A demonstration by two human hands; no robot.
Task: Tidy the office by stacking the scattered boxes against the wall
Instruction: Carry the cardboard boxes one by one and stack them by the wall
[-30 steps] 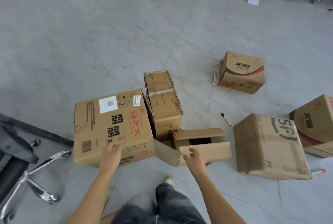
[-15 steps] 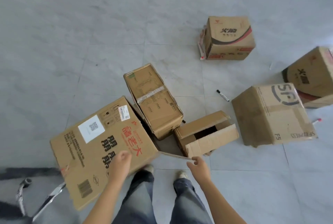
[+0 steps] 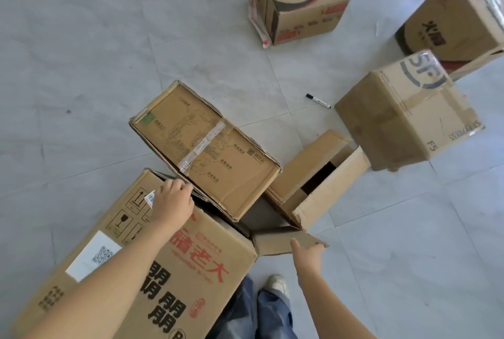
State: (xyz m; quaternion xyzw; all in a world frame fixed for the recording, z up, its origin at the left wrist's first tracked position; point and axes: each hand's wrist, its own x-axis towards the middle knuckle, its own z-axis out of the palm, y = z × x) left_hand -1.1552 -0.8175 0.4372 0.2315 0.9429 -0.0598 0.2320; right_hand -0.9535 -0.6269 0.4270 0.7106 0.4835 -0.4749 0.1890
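Since half a second ago, shifted up the large printed box [image 3: 191,270] — left hand [image 3: 171,202] off the red lettering, now at the far top edge beside a small label, fingers curled over that edge. Right hand [image 3: 308,252] at the box's open end, pinching the outer edge of a loose flap [image 3: 275,243], thumb on top. Large box low on the grey tiled floor [image 3: 81,65], just in front of a shoe [image 3: 276,284]. Against its open end, a taped box [image 3: 207,153]. Just right of that, a small open box [image 3: 319,175]. Further right, an SF-marked box [image 3: 403,120], a black marker [image 3: 317,100] near it. Beyond — well apart — a red-striped box [image 3: 300,0] and a far-right box [image 3: 452,19].
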